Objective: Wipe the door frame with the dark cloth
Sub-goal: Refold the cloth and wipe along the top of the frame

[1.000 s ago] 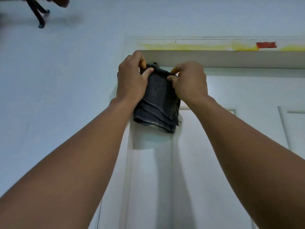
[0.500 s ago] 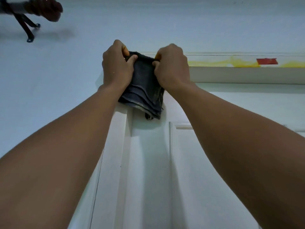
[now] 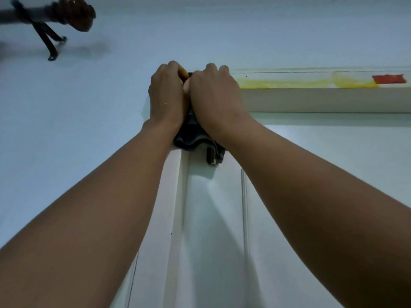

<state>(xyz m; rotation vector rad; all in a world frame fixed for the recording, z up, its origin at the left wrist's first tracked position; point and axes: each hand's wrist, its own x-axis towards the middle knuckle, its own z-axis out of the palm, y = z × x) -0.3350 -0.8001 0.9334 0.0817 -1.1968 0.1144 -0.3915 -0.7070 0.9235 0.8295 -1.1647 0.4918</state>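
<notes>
- Both hands are up at the top left corner of the frame (image 3: 322, 100): left hand (image 3: 166, 96) and right hand (image 3: 213, 96) are side by side, fingers curled over the cloth (image 3: 195, 141), pressing it there.
- Cloth is folded, its layers sagging out below the wrists, so it looks soft, light and floppy.
- I'd keep gripping the bunched top edge; a loose fold could slip out.
- Yellow smear (image 3: 300, 82) and red tape (image 3: 389, 78) sit further right.
</notes>
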